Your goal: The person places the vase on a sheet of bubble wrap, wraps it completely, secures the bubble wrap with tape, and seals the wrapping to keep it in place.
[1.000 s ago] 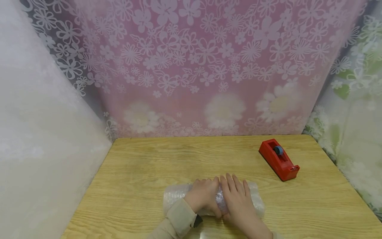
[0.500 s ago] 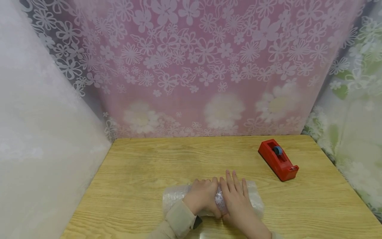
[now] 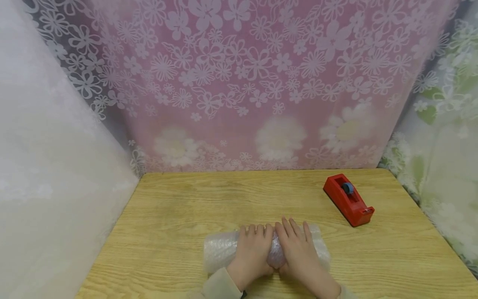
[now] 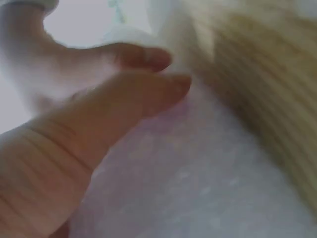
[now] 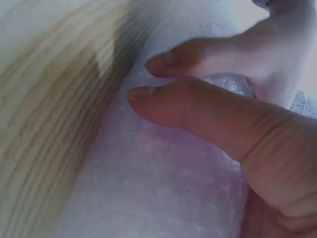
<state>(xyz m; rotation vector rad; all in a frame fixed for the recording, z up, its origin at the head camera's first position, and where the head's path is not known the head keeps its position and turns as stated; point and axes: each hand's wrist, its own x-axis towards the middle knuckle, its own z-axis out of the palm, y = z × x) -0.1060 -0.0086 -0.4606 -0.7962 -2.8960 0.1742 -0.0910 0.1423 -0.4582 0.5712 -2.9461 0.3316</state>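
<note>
A roll of clear bubble wrap [image 3: 221, 250] lies crosswise near the front of the table, with something purplish showing through its middle. My left hand [image 3: 252, 251] holds it left of centre, its fingers over the top and its thumb along the near side. Close beside it, my right hand [image 3: 300, 254] grips the roll the same way. In the left wrist view the two thumbs, the left thumb [image 4: 106, 111] in front, almost meet on the bubble wrap [image 4: 198, 183]. The right wrist view has the right thumb [image 5: 208, 111] against the plastic. What is inside is hard to make out.
A red tape dispenser [image 3: 348, 200] with a small blue-cored roll stands at the back right of the wood-grain table [image 3: 179, 199]. A pink flowered curtain [image 3: 239, 91] hangs behind the far edge, with pale sheets at both sides.
My left hand has turned on the roll, its fingers now pointing more directly away and its wrist lower. The right fingers rose slightly, then came back down. The roll has hardly moved.
</note>
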